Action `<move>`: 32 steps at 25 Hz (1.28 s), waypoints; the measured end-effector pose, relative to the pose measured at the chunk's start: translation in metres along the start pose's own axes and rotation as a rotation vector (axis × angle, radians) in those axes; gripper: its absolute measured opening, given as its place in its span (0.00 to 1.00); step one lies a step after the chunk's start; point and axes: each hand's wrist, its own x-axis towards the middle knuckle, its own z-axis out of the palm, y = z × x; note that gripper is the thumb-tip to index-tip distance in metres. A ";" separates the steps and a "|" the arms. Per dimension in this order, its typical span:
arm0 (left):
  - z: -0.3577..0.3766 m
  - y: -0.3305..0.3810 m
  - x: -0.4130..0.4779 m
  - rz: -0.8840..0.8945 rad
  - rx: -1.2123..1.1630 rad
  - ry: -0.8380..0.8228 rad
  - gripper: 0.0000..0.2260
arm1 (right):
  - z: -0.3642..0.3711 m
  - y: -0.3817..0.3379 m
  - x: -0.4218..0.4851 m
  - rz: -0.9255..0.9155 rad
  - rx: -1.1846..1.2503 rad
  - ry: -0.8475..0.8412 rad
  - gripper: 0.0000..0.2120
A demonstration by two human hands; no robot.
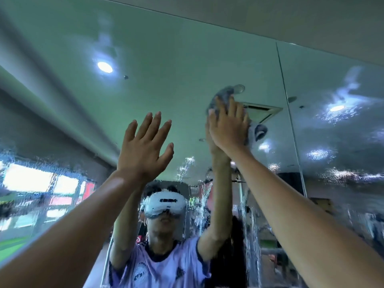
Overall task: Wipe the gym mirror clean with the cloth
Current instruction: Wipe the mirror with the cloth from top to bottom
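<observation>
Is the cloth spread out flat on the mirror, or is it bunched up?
Bunched up. The cloth shows as crumpled grey lumps above and beside the right hand, which presses it on the mirror.

Glossy wet glass mirror point(187, 59), droplet-streaked, soft fuzzy grey cloth point(223, 96)

A grey cloth point(222, 94) is pressed against the mirror point(187, 48) by the flat right hand point(227, 125), high up, right of centre. The left hand point(143, 146) is held raised to its left, fingers straight and spread. Droplets and streaks are seen across the lower glass
</observation>
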 end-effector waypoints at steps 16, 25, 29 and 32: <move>0.003 0.021 -0.060 0.032 0.033 0.008 0.33 | -0.012 0.005 -0.130 -0.448 -0.058 -0.138 0.26; 0.002 0.022 -0.073 0.024 0.036 0.001 0.32 | -0.008 0.012 -0.107 -0.049 -0.025 -0.050 0.28; 0.000 0.025 -0.087 0.020 0.016 0.012 0.31 | -0.021 0.049 -0.179 -0.741 -0.068 -0.142 0.26; -0.002 0.029 -0.105 0.040 0.031 -0.011 0.32 | -0.022 0.084 -0.158 -0.547 -0.087 -0.104 0.26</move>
